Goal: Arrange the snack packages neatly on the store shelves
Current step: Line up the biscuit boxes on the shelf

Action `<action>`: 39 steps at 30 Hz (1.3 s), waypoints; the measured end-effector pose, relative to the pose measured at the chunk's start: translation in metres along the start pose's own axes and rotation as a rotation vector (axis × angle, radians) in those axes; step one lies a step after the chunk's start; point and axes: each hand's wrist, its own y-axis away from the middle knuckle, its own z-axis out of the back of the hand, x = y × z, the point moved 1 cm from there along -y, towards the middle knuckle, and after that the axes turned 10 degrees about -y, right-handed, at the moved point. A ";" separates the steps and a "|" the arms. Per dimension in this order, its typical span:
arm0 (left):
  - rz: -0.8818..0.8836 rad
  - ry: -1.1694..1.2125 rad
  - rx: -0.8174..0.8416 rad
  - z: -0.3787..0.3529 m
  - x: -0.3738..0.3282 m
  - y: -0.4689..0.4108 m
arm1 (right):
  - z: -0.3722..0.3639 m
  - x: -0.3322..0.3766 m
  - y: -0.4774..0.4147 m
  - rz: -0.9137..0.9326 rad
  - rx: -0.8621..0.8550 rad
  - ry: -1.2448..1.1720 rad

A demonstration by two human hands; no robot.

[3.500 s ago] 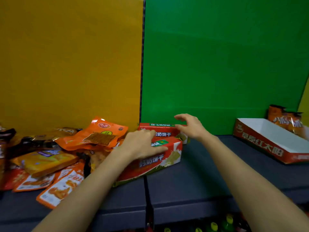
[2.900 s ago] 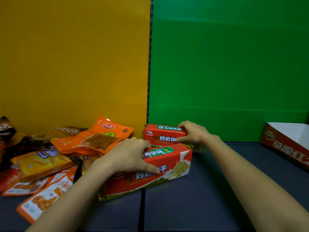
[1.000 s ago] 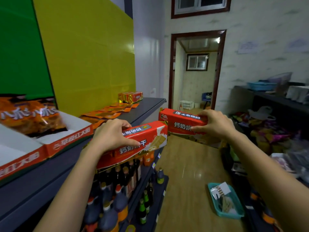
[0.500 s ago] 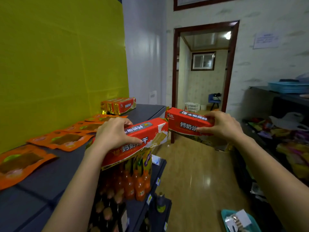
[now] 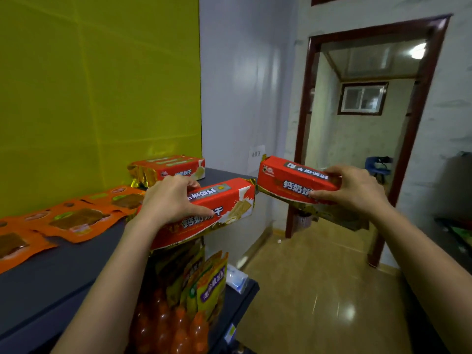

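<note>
My left hand [image 5: 170, 200] grips a long red biscuit pack [image 5: 224, 208] from above, held over the front edge of the dark shelf [image 5: 63, 272]. My right hand [image 5: 355, 192] grips a second red biscuit pack [image 5: 288, 181] in the air to the right of the shelf's end. A stack of the same red biscuit packs [image 5: 171, 169] lies at the far end of the shelf by the yellow back panel [image 5: 89, 98]. Orange flat snack pouches [image 5: 76, 221] lie in an overlapping row along the shelf to the left.
Below the shelf stand orange drink bottles [image 5: 176, 330] and yellow-green snack bags [image 5: 207, 279] on a lower shelf. To the right is a tiled aisle floor [image 5: 319, 290], a brown-framed doorway [image 5: 357, 123] and a dark shelf unit [image 5: 457, 226] at the right edge.
Both hands took the two red biscuit packs off the pile and carried them rightward along the shelf. In the last half second the packs have come nearer the stacked packs at the shelf's end.
</note>
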 end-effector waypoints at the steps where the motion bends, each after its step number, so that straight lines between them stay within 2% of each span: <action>1: 0.020 -0.005 -0.010 -0.004 -0.007 -0.011 | 0.001 -0.009 -0.018 0.015 0.004 -0.012; 11: 0.189 -0.129 -0.067 -0.034 -0.043 -0.111 | -0.017 -0.056 -0.176 0.181 0.039 -0.177; 17: 0.247 -0.234 -0.046 -0.054 -0.029 -0.165 | -0.060 -0.057 -0.244 0.281 0.039 -0.269; 24: 0.330 -0.229 -0.088 -0.086 0.001 -0.220 | -0.119 -0.041 -0.305 0.418 0.125 -0.411; 31: 0.403 -0.263 -0.064 -0.102 0.024 -0.251 | -0.158 -0.029 -0.337 0.564 0.368 -0.554; 37: 0.400 -0.271 0.031 -0.115 0.037 -0.263 | -0.198 -0.026 -0.355 0.667 0.608 -0.637; 39: 0.396 -0.287 -0.001 -0.120 0.039 -0.265 | -0.210 -0.025 -0.358 0.711 0.680 -0.631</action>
